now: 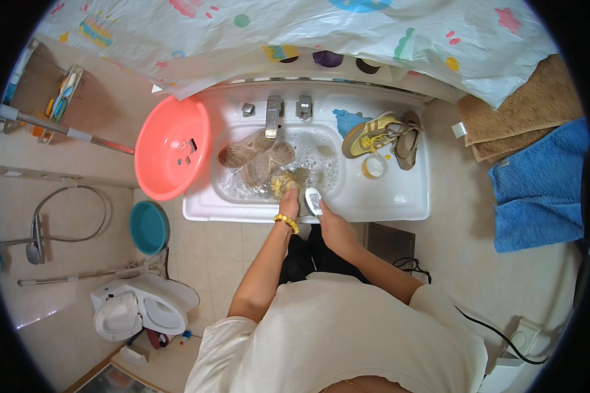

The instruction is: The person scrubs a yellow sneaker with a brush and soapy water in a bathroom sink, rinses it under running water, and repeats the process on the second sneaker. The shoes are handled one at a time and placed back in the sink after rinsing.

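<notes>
At the front rim of a white washbasin, my left hand grips a wet shoe with yellow laces. Part of this shoe is hidden by the hand. My right hand is closed around a white-handled tool, likely a scrub brush, held beside the shoe; its underside does not show. Soapy water with foam fills the bowl. A tan mesh-patterned item with several rounded lobes lies in it, below the metal faucet.
On the right ledge are a yellow-and-tan sneaker, a tan shoe, a small tub and a blue cloth. A pink basin leans at the left. Brown and blue towels hang right. A patterned plastic curtain hangs overhead.
</notes>
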Tool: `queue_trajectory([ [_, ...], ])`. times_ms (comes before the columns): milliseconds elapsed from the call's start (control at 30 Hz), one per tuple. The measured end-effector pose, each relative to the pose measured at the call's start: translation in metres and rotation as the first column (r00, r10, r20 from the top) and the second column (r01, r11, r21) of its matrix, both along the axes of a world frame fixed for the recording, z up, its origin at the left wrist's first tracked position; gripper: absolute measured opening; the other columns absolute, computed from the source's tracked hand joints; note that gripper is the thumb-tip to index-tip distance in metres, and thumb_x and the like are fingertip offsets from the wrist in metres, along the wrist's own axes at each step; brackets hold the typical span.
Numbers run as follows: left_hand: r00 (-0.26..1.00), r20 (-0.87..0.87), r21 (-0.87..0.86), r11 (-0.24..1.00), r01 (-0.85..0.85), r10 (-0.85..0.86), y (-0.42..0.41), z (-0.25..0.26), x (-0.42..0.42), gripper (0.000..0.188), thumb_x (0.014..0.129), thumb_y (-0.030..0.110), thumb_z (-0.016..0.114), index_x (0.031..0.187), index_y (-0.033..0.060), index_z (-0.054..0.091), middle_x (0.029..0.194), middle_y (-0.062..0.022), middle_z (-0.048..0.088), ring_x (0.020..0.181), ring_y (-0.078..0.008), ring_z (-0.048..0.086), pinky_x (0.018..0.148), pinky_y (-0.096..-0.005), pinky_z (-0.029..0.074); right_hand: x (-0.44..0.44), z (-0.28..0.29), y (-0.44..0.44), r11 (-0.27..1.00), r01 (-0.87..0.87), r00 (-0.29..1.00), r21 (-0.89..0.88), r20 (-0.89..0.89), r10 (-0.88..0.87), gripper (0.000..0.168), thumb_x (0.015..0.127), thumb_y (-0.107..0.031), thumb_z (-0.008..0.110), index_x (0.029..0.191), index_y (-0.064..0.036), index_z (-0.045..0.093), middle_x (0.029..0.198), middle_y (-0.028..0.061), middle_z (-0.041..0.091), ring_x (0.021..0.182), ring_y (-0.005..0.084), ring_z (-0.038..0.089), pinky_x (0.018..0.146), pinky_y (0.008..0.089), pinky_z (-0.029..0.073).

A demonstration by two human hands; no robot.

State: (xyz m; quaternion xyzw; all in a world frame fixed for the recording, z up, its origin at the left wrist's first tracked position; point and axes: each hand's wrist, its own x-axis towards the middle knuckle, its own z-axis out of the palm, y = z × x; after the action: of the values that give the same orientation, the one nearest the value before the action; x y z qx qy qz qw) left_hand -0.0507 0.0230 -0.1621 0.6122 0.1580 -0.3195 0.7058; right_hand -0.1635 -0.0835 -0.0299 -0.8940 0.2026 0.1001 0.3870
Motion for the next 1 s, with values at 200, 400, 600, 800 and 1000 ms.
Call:
queue_trajectory([
  [200,0.993,0.028,-0.152,0.982,-0.111,0.117,-0.028,-0.014,0.015,0.028,0.097,0.026,0.043,0.100,0.0033,0.059,0.090,-0.0064,0.065,0.081,-0.0175,0.061,0.073,-0.0322,0.049,0.061,-0.027,-0.009,0.974,0.021,1.000,-0.227,0.005,-0.021,0.048,0.091,-0.014,0.044,0.138,-0.005,0.040,0.079,0.0226,0.064,0.071,0.0396,0.063,0.063,0.0507,0.048],
  [400,0.957,-0.123,-0.164,0.946,-0.281,0.263,-0.025,-0.004,0.026,0.028,0.097,0.025,0.042,0.101,0.0041,0.059,0.092,-0.0079,0.066,0.083,-0.0196,0.063,0.072,-0.0356,0.052,0.032,-0.004,0.012,0.959,-0.114,0.993,-0.261,-0.003,0.117,0.044,0.091,-0.017,0.048,0.134,-0.007,0.045,0.074,0.0198,0.063,0.066,0.0375,0.062,0.058,0.0496,0.047],
  [600,0.933,-0.157,-0.192,0.916,-0.351,0.324,-0.025,0.011,0.041,0.029,0.097,0.021,0.033,0.103,0.0033,0.056,0.092,-0.0105,0.064,0.085,-0.0216,0.063,0.075,-0.0385,0.053,0.089,-0.022,0.007,0.957,-0.027,1.000,-0.288,0.008,0.030,0.047,0.091,-0.019,0.048,0.136,-0.007,0.042,0.081,0.0233,0.065,0.072,0.0377,0.065,0.061,0.0508,0.049],
  [800,0.897,-0.218,-0.239,0.870,-0.431,0.385,-0.015,0.010,0.037,0.027,0.097,0.019,0.035,0.104,0.0025,0.055,0.090,-0.0098,0.064,0.084,-0.0212,0.063,0.071,-0.0350,0.054,0.060,-0.011,0.017,0.961,-0.136,0.988,-0.241,0.035,0.149,0.046,0.091,-0.019,0.050,0.134,-0.005,0.043,0.073,0.0213,0.064,0.067,0.0387,0.064,0.058,0.0499,0.048],
  [1000,0.876,-0.164,-0.250,0.840,-0.481,0.453,-0.006,0.016,0.055,0.031,0.099,0.026,0.035,0.110,0.0028,0.052,0.093,-0.0120,0.063,0.084,-0.0244,0.064,0.074,-0.0387,0.055,0.101,-0.001,0.030,0.974,-0.045,0.999,-0.221,0.002,0.046,0.045,0.092,-0.021,0.049,0.134,-0.008,0.043,0.079,0.0215,0.065,0.074,0.0391,0.064,0.059,0.0507,0.048],
])
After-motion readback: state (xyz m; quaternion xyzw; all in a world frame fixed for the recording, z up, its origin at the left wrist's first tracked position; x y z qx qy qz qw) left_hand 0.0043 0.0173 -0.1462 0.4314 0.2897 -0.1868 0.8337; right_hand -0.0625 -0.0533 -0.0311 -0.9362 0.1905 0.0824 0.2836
